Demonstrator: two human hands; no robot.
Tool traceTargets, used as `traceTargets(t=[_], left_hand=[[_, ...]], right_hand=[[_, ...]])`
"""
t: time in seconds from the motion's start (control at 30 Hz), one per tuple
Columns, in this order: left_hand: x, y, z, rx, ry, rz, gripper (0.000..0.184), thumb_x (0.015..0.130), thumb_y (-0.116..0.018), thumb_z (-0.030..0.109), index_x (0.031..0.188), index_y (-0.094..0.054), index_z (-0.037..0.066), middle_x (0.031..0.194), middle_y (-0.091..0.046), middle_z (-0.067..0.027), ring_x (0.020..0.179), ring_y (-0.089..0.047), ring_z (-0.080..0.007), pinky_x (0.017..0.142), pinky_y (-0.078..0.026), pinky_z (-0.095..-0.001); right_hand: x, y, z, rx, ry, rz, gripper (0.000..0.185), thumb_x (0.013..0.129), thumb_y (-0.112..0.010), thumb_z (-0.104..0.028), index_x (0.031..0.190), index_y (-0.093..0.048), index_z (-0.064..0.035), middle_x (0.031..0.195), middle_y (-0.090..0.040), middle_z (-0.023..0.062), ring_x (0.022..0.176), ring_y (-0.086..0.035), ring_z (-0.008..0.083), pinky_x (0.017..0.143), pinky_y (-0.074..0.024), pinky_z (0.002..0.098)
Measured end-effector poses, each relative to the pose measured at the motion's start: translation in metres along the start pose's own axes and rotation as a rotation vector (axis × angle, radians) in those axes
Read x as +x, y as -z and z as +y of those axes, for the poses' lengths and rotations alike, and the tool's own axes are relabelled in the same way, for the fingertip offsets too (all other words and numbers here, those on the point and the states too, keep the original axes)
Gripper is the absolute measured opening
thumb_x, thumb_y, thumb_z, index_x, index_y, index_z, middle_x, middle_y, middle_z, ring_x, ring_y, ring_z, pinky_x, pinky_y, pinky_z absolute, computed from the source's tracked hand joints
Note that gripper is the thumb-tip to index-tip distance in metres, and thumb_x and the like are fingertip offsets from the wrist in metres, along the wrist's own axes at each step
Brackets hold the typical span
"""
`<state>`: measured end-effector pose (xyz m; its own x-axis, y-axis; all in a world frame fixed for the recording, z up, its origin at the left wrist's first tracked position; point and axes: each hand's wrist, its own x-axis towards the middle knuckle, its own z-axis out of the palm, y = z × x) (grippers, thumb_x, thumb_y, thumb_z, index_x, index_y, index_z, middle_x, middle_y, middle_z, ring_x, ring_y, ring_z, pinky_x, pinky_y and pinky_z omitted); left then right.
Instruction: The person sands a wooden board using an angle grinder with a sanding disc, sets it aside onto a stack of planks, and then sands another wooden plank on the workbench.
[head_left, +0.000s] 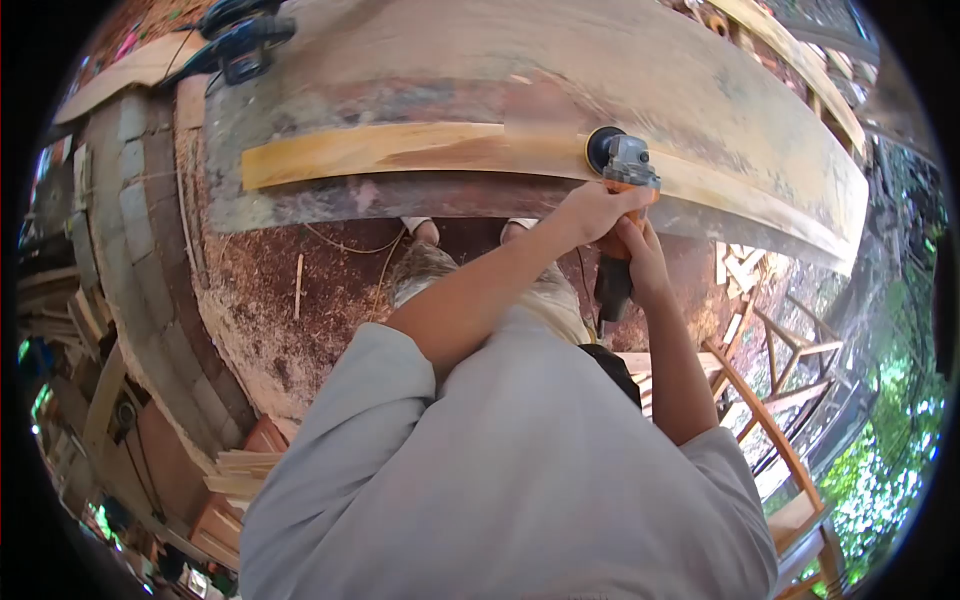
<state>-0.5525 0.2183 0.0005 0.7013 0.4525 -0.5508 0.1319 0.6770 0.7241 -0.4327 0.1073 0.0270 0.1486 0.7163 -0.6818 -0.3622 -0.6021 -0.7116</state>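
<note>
An orange and grey angle grinder (628,160) with a round sanding disc is held in both my hands. My left hand (592,212) wraps the front of its body, just behind the metal head. Lower down, my right hand (643,252) is closed round the orange body, and the black rear end sticks out below. The disc (602,149) is at a long wooden plank (400,150); whether it presses on the surface, I cannot tell. This plank lies lengthwise along the near side of a dusty worktable (420,60). Its left part looks yellow and brown, its right part paler.
At the table's far left corner rests a dark blue power tool (245,50). A cable (375,248) runs over the dusty floor by my feet. Wooden frames (790,345) and wood offcuts (740,268) are to the right. A low block wall (135,190) runs along the left.
</note>
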Motion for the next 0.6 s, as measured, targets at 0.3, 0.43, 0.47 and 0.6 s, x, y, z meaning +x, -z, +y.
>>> traceTargets(t=[0.3,0.43,0.47,0.6], left_hand=[[-0.135,0.159,0.020,-0.326,0.060,0.191,0.056,0.094,-0.071,0.055,0.114,-0.071,0.002,0.103,-0.071,-0.0075,0.084,-0.069,-0.0144,0.072,-0.057,-0.0283],[-0.190,0.224,0.024,-0.352,0.042,0.286,0.056,0.096,-0.068,0.055,0.115,-0.070,0.003,0.103,-0.072,-0.0083,0.083,-0.071,-0.0162,0.071,-0.060,-0.0297],[-0.200,0.238,0.024,-0.411,0.030,0.321,0.055,0.095,-0.070,0.056,0.113,-0.071,0.004,0.101,-0.071,-0.0070,0.083,-0.070,-0.0155,0.070,-0.059,-0.0301],[-0.246,0.289,0.031,-0.471,0.011,0.425,0.055,0.095,-0.069,0.056,0.115,-0.070,0.005,0.100,-0.071,-0.0066,0.086,-0.070,-0.0171,0.071,-0.060,-0.0332]], right_hand=[[0.027,-0.192,0.007,-0.068,-0.049,-0.184,0.040,0.104,-0.064,-0.022,0.136,-0.051,-0.0021,0.119,-0.064,0.0065,0.104,-0.066,0.0143,0.090,-0.0546,0.0309],[0.043,-0.271,0.018,-0.174,-0.057,-0.314,0.043,0.102,-0.066,-0.023,0.135,-0.052,-0.0004,0.118,-0.063,0.0043,0.106,-0.060,0.0102,0.090,-0.0513,0.0287],[0.044,-0.292,0.017,-0.197,-0.036,-0.330,0.044,0.101,-0.067,-0.024,0.135,-0.052,-0.0005,0.117,-0.064,0.0043,0.105,-0.060,0.0102,0.090,-0.0515,0.0288],[0.055,-0.360,0.019,-0.279,-0.028,-0.383,0.048,0.098,-0.071,-0.027,0.134,-0.053,0.0006,0.115,-0.066,0.0062,0.100,-0.062,0.0118,0.088,-0.0524,0.0292]])
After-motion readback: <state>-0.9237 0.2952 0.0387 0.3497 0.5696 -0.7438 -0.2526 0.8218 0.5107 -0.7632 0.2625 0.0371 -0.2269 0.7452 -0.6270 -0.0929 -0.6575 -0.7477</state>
